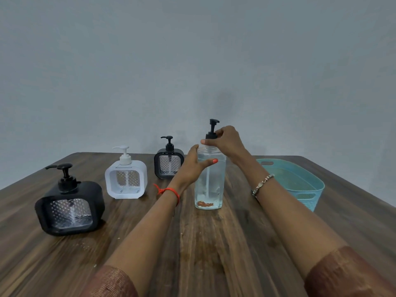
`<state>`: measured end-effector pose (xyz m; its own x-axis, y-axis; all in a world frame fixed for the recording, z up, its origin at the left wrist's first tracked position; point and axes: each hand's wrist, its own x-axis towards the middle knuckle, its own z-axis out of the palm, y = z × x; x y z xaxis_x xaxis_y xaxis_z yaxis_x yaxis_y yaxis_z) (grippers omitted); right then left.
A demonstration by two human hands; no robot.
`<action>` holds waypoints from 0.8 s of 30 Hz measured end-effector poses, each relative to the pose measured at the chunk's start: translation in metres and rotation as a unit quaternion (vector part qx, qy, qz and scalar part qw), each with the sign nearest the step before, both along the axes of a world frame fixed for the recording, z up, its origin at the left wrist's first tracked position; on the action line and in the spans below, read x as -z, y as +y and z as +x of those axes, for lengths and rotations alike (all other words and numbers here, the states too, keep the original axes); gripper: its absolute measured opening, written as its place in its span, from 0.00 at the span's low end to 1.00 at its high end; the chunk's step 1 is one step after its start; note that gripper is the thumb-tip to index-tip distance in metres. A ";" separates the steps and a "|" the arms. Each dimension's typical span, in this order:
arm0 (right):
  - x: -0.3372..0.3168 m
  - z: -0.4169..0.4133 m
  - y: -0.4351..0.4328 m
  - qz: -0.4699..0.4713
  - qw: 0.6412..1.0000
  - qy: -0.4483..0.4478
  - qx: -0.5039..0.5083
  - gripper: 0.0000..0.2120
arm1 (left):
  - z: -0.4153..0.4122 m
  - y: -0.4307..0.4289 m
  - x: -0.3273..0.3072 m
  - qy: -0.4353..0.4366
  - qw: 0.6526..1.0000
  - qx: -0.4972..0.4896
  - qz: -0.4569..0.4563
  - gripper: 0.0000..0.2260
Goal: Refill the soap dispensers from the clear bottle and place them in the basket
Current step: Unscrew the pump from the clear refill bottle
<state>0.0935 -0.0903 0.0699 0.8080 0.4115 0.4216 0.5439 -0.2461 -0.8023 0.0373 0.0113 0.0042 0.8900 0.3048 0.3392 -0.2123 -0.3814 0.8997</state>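
Observation:
A tall clear bottle (211,185) with a black pump top (213,128) stands upright on the wooden table (203,243), holding clear liquid. My left hand (192,166) wraps around its upper body. My right hand (227,140) pinches the black collar of the pump at the neck. Three square soap dispensers stand to the left: a black one (69,209) nearest, a white one (126,179) behind it, and a smaller-looking black one (169,160) at the back. A light blue basket (308,185) sits at the right with nothing visible inside.
A plain grey wall rises behind the table's far edge. Bare wood lies in front of the bottle, between my forearms.

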 end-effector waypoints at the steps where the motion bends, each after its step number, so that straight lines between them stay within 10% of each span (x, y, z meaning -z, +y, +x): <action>1: -0.002 0.000 -0.001 0.015 1.000 0.012 -0.003 0.13 | 0.001 0.001 0.000 0.007 1.000 -0.001 -0.002 0.35; 24: -0.068 -0.013 -0.032 0.282 0.956 -0.043 0.072 0.10 | 0.000 -0.002 0.001 0.004 1.000 -0.011 0.013 0.35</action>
<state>0.0805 -0.1226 0.1377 0.7920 -0.0140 0.6103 0.6063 0.1356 -0.7836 0.0372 0.0097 0.0031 0.8858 0.3155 0.3404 -0.1968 -0.4091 0.8910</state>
